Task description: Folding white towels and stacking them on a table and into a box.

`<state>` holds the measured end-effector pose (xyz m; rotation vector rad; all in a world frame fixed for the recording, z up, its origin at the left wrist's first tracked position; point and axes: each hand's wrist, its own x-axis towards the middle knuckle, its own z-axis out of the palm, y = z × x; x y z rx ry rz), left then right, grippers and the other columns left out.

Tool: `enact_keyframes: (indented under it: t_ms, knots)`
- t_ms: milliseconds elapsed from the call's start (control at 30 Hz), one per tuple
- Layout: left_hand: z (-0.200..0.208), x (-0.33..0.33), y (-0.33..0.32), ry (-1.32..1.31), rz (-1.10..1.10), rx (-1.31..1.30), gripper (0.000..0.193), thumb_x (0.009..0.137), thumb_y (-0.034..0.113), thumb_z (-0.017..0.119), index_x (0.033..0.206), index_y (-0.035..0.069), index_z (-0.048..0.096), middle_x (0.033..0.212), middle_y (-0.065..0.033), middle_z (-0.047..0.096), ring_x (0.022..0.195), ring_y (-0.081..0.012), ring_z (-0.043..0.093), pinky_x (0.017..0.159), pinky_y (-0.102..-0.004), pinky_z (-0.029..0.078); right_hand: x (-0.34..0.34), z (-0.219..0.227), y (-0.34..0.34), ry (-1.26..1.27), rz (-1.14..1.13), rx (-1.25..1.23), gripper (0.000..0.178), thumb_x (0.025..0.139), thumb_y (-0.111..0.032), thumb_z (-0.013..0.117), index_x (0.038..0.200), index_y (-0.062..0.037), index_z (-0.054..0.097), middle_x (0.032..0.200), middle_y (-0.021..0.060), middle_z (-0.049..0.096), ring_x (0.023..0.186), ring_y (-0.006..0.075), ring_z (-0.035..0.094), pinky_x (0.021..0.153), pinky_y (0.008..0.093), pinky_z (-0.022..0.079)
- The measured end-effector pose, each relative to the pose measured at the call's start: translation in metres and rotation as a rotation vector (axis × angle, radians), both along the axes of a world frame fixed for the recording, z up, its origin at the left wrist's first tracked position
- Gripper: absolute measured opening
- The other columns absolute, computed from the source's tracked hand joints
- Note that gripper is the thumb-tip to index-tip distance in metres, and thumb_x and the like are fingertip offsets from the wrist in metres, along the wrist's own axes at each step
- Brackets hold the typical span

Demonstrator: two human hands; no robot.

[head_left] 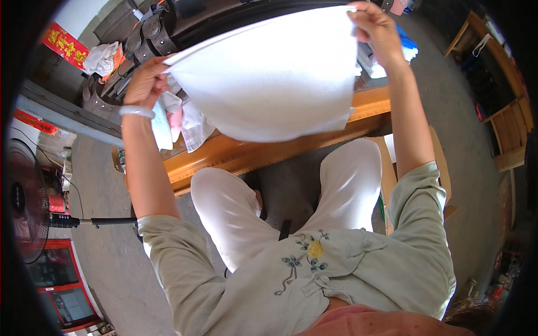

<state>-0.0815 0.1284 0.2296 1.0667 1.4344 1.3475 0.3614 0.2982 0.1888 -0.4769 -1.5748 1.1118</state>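
Observation:
A white cloth is stretched out in the air between my two raised hands, its lower edge hanging in a curve above the wooden table edge. My left hand, with a pale bangle at the wrist, pinches the cloth's left corner. At the upper right corner my right hand grips the cloth between thumb and fingers. Beneath the left side lie crumpled white, pale green and pink cloths on the table. Part of the tabletop is hidden behind the stretched cloth.
The orange-brown table edge runs in front of my knees. A black fan stands at the left, its pole reaching inward. White and blue folded cloths lie by my right forearm. A wooden chair stands far right; an open cardboard box is beside my right knee.

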Motion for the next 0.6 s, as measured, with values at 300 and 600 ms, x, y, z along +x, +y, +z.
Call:
enact_keyframes:
  t_ms: [300, 600]
  knots:
    - [0.019, -0.017, 0.055, 0.220, 0.373, 0.604, 0.011, 0.079, 0.003, 0.059, 0.088, 0.006, 0.065, 0.064, 0.0032, 0.052, 0.051, -0.0056, 0.042, 0.049, -0.0196, 0.034, -0.060, 0.027, 0.048, 0.377, 0.122, -0.028, 0.010, 0.088, -0.001, 0.056, 0.083, -0.0099, 0.057, 0.083, 0.0014, 0.061, 0.084, 0.0174, 0.064, 0.084, 0.0323, 0.051]
    - [-0.094, 0.027, -0.038, 0.276, 0.191, 0.379, 0.017, 0.084, -0.003, 0.055, 0.094, 0.007, 0.063, 0.080, 0.0037, 0.056, 0.064, -0.0040, 0.044, 0.056, -0.0184, 0.036, -0.015, -0.070, 0.002, -0.026, 0.162, -0.198, 0.015, 0.083, -0.001, 0.057, 0.098, -0.0048, 0.061, 0.106, 0.0067, 0.063, 0.103, 0.0187, 0.058, 0.096, 0.0332, 0.043]
